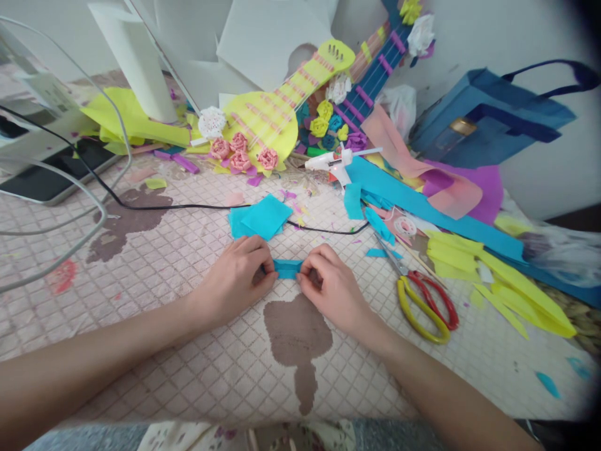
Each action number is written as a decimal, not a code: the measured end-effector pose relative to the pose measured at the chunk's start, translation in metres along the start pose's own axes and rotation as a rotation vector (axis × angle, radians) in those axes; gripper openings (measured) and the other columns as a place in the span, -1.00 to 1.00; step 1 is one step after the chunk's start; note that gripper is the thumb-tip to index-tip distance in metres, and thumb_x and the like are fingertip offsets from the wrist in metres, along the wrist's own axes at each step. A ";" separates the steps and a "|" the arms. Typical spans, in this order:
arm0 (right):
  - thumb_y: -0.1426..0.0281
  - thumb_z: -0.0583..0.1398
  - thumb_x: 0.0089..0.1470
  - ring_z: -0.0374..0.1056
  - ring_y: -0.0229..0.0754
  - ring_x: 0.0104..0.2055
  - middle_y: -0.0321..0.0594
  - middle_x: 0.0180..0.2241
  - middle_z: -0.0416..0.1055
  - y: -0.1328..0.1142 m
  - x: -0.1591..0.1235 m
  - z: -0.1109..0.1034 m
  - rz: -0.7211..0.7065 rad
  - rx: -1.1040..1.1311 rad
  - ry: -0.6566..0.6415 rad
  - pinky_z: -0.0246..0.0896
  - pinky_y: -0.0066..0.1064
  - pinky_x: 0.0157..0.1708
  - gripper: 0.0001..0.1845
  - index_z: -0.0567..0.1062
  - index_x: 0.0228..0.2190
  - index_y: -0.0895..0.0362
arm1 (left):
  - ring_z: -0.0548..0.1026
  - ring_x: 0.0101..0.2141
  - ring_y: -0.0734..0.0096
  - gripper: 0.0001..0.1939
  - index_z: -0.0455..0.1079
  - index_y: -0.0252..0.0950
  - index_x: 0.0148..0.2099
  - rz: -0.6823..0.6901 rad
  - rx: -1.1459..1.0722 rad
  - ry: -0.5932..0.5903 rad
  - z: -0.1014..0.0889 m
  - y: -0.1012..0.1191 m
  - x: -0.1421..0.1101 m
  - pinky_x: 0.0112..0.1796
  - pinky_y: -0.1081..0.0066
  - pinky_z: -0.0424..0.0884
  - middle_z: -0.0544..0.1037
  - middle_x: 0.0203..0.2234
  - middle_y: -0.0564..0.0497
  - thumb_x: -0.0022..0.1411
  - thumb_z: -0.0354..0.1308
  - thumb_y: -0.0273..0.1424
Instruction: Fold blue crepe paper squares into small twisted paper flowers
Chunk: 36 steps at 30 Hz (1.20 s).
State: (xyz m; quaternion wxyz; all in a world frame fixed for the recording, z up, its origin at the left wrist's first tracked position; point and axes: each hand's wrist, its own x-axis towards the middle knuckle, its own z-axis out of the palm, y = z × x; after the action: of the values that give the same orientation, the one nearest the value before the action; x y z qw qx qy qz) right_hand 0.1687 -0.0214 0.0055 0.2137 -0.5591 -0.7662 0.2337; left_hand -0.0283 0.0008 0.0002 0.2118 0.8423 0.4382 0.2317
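Observation:
My left hand (239, 272) and my right hand (331, 285) both pinch a small folded strip of blue paper (287, 268) between them, low over the quilted pink cloth (188, 250). The fingers of each hand are curled shut on one end of the strip. Just beyond the hands lies a small stack of blue paper squares (260, 217).
Scissors with yellow and red handles (422, 297) lie right of my right hand. A black cable (188, 207) crosses the cloth. A glue gun (335, 164), a yellow paper guitar with pink roses (277, 106), blue and yellow paper strips (469, 250), a blue bag (493, 116), a phone (56, 175).

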 end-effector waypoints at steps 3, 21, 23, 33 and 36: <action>0.52 0.13 0.02 0.23 -0.31 -0.43 -0.26 -0.34 0.24 0.000 0.001 0.000 0.005 -0.005 0.001 0.16 -0.43 -0.45 -0.89 0.30 -0.50 0.12 | 0.33 -0.29 0.28 -0.92 0.31 -0.33 -0.41 -0.003 0.006 -0.004 0.000 0.000 0.000 -0.25 0.29 0.30 0.36 -0.40 -0.02 0.14 0.10 -0.54; 0.45 0.12 0.07 0.21 -0.32 -0.44 -0.30 -0.37 0.21 0.003 0.002 0.004 -0.027 -0.074 0.035 0.12 -0.43 -0.43 -0.86 0.27 -0.50 0.12 | 0.34 -0.32 0.30 -0.91 0.31 -0.33 -0.43 -0.008 0.007 -0.001 0.001 0.000 0.001 -0.26 0.28 0.30 0.37 -0.41 -0.02 0.10 0.10 -0.57; 0.46 0.12 0.06 0.21 -0.31 -0.44 -0.30 -0.37 0.21 0.003 0.002 0.003 -0.017 -0.092 0.037 0.10 -0.42 -0.44 -0.86 0.26 -0.51 0.12 | 0.34 -0.32 0.30 -0.90 0.29 -0.32 -0.42 -0.015 0.003 -0.001 0.000 0.000 0.001 -0.28 0.29 0.30 0.36 -0.42 -0.02 0.10 0.10 -0.58; 0.56 0.12 0.01 0.24 -0.30 -0.39 -0.30 -0.32 0.28 0.004 0.001 0.000 -0.022 -0.020 0.009 0.11 -0.43 -0.40 -0.87 0.31 -0.39 0.11 | 0.38 -0.26 0.28 -0.89 0.29 -0.29 -0.27 -0.053 -0.068 0.017 0.000 0.001 0.001 -0.28 0.31 0.35 0.44 -0.33 -0.01 0.12 0.10 -0.56; 0.58 0.10 0.02 0.24 -0.32 -0.40 -0.31 -0.31 0.28 0.004 0.000 -0.001 -0.038 -0.027 -0.020 0.11 -0.44 -0.41 -0.87 0.32 -0.41 0.11 | 0.39 -0.24 0.28 -0.86 0.33 -0.29 -0.23 -0.056 -0.086 -0.008 -0.001 0.000 0.001 -0.28 0.33 0.36 0.45 -0.30 -0.03 0.14 0.07 -0.56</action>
State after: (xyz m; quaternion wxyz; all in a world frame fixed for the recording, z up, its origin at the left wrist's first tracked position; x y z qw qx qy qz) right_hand 0.1723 -0.0198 0.0037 0.2028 -0.5449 -0.7819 0.2251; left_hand -0.0280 0.0021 0.0014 0.2560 0.8207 0.4504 0.2409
